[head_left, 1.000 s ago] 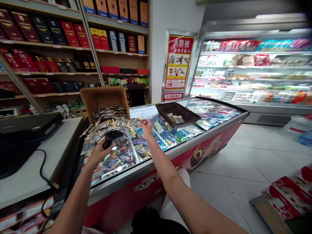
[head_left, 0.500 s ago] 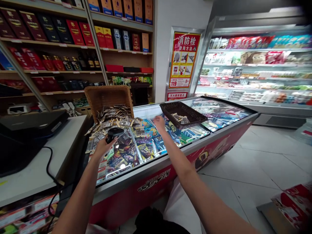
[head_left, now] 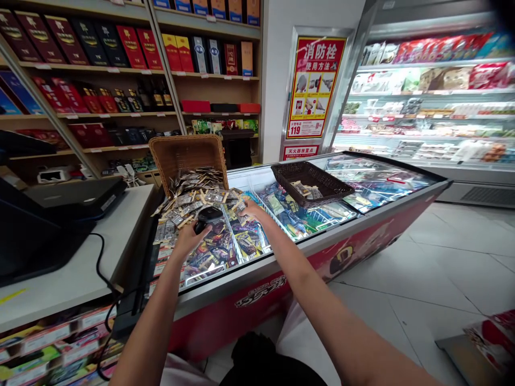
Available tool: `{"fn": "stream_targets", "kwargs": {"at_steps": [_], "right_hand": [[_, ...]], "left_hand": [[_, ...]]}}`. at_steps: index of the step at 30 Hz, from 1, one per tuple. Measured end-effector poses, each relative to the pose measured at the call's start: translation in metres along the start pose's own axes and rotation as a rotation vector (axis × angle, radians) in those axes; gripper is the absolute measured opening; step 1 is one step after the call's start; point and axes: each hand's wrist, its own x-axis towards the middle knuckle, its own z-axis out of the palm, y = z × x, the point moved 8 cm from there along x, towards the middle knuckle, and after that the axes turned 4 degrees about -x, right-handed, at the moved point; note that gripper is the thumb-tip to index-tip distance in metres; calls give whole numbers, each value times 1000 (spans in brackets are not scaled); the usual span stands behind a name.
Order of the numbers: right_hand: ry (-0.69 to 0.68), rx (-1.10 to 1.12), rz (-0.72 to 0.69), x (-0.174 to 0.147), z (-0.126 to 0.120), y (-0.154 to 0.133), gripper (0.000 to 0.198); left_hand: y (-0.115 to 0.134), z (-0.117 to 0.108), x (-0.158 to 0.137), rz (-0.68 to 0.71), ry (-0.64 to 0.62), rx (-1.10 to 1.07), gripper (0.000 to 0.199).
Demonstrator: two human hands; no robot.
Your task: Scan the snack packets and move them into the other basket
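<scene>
My left hand [head_left: 189, 238] is closed around the handle of a black handheld barcode scanner [head_left: 210, 214], its head over the glass top of a chest freezer [head_left: 225, 292]. My right hand [head_left: 252, 210] is at the right edge of a spread of small flat packets [head_left: 189, 203], fingertips closed on a small packet [head_left: 242, 207]. Many such packets spill from a tipped light-brown wicker basket [head_left: 187, 150] onto the glass. Beyond my right hand, a dark brown woven basket [head_left: 333, 185] holds several similar packets [head_left: 306, 190].
A white counter [head_left: 72, 257] with a black machine [head_left: 36, 230] and a hanging cable [head_left: 100, 257] stands at left. Shelves of boxed bottles [head_left: 129, 48] line the back wall. At right are a lit refrigerated display [head_left: 426, 107] and a red-and-white carton [head_left: 493, 343] on the floor.
My right hand has moved left, from near the dark basket to the spread packets. The scanner stays in my left hand over the packets. The view has shifted slightly.
</scene>
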Motion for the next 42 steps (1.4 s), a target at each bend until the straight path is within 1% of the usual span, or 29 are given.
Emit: {"fn": "stream_targets", "kwargs": {"at_steps": [2, 4, 6, 7, 9, 11, 14, 19, 21, 26, 30, 36, 42], "right_hand": [[38, 116, 46, -5, -5, 6, 34], [156, 251, 87, -8, -14, 13, 21], [268, 387, 141, -8, -22, 22, 19], [295, 456, 172, -7, -23, 26, 21], [309, 576, 215, -3, -22, 32, 24], [314, 636, 210, 0, -22, 33, 27], [328, 599, 172, -2, -22, 28, 34], [303, 483, 84, -10, -22, 15, 59], [277, 454, 66, -11, -19, 13, 64], [229, 382, 68, -8, -14, 14, 60], [171, 383, 72, -6, -11, 16, 58], [153, 305, 38, -8, -10, 14, 55], [146, 334, 39, -8, -8, 15, 55]], "left_hand": [[5, 0, -1, 24, 21, 16, 50], [11, -1, -1, 56, 44, 24, 49], [16, -1, 1, 84, 59, 15, 47], [18, 0, 2, 90, 57, 6, 47], [21, 4, 5, 87, 22, -24, 48], [25, 12, 6, 85, -55, -57, 49], [29, 20, 4, 99, -134, -103, 50], [29, 17, -1, 60, -109, -150, 49], [31, 16, -3, 58, -104, -164, 49], [37, 13, -4, 68, -91, -149, 50], [33, 14, -3, 54, -104, -129, 49], [27, 18, -1, 70, -109, -139, 49], [31, 16, -7, 33, -102, -166, 56]]}}
